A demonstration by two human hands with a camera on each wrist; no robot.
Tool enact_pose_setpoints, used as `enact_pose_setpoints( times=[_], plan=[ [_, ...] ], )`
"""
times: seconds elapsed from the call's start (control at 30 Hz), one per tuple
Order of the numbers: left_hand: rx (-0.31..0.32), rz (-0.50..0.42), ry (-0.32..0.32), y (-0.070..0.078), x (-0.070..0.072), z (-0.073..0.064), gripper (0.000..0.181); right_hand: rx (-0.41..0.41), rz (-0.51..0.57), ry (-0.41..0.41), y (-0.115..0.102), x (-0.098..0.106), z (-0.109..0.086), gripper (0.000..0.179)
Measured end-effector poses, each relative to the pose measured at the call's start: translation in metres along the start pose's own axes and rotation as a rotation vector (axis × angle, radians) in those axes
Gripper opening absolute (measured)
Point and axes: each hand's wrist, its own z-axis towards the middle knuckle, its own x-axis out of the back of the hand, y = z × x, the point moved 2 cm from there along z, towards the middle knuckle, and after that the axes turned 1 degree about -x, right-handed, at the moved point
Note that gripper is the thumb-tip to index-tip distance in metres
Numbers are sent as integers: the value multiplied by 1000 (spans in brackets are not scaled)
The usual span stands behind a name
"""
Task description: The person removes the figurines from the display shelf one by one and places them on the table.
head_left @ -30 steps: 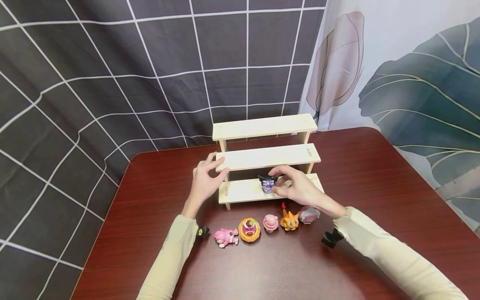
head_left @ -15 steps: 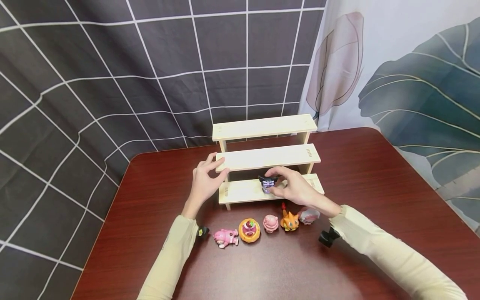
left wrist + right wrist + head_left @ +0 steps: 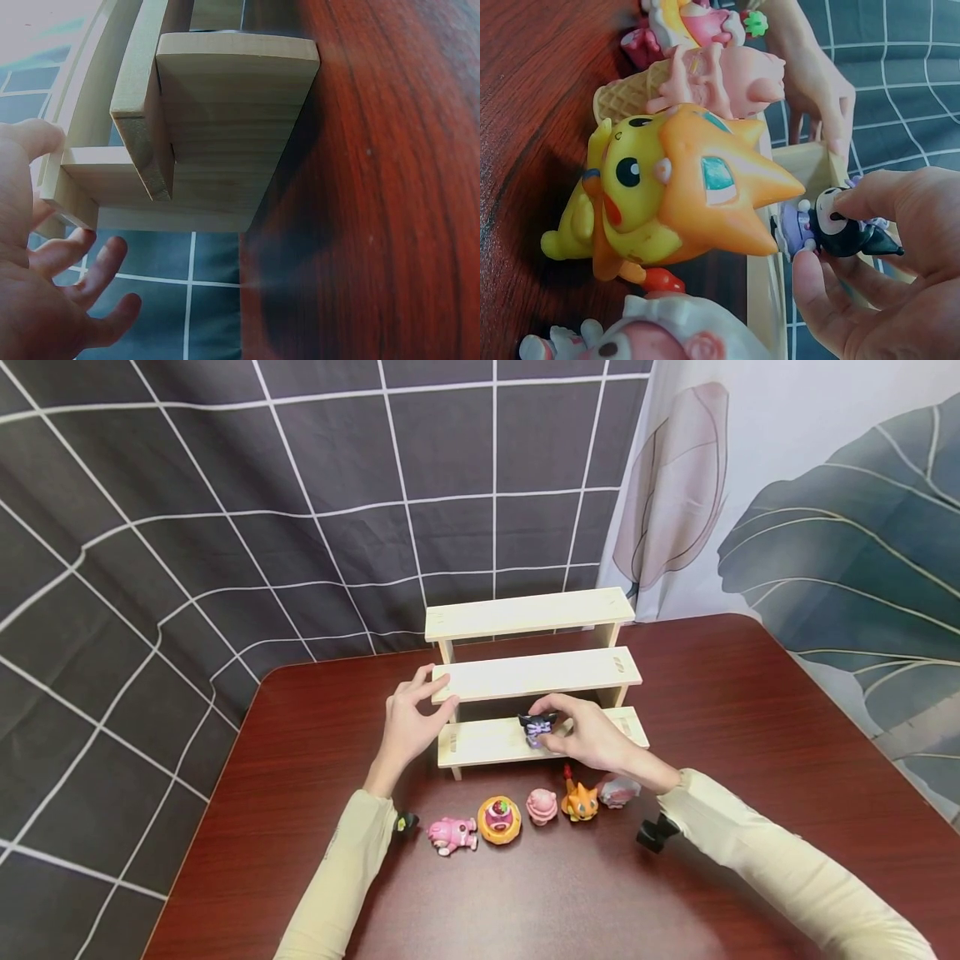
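Note:
In the head view, a three-tier wooden display shelf (image 3: 536,675) stands on the table. My left hand (image 3: 408,714) grips the left end of its middle board, thumb on one side and fingertips on the other, as the left wrist view also shows. My right hand (image 3: 592,732) holds a small black-and-purple figurine (image 3: 537,728) over the lowest board. In the right wrist view this figurine (image 3: 829,221) has a white face and black head, with thumb and fingers around it. Its base is right at the lowest board.
Before the shelf lie a pink figurine (image 3: 452,835), a yellow-orange round figurine (image 3: 499,821), a pink cone-shaped figurine (image 3: 542,807), an orange-hooded figurine (image 3: 580,802) and a white-and-pink figurine (image 3: 619,791). A dark grid-patterned cloth (image 3: 450,460) hangs behind the red-brown table (image 3: 300,860).
My right hand has moved slightly left and closer around the black-and-purple figurine, which has shifted a little on the lowest board. My left hand has stayed still.

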Motion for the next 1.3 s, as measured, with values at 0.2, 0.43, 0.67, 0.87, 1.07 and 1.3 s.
enact_pose_setpoints(
  times=[0.2,0.43,0.67,0.87,1.07,1.3],
  plan=[
    [23,-5,-9,-1,0,-1,36,-6,4,-1,1,7,-4,35],
    [13,-3,-3,-2,-1,0,37,-4,18,5,1,15,-12,35],
    [14,-6,-7,-2,-1,-1,37,-32,40,-19,3,24,-21,35],
    [27,-6,-11,-2,-1,0,37,-34,39,-27,4,32,-29,37],
    [15,1,-6,-1,-1,0,37,-32,55,-16,6,40,-40,38],
    [30,-5,-10,-2,-1,-1,37,-11,29,16,8,48,-50,41]
  ],
)
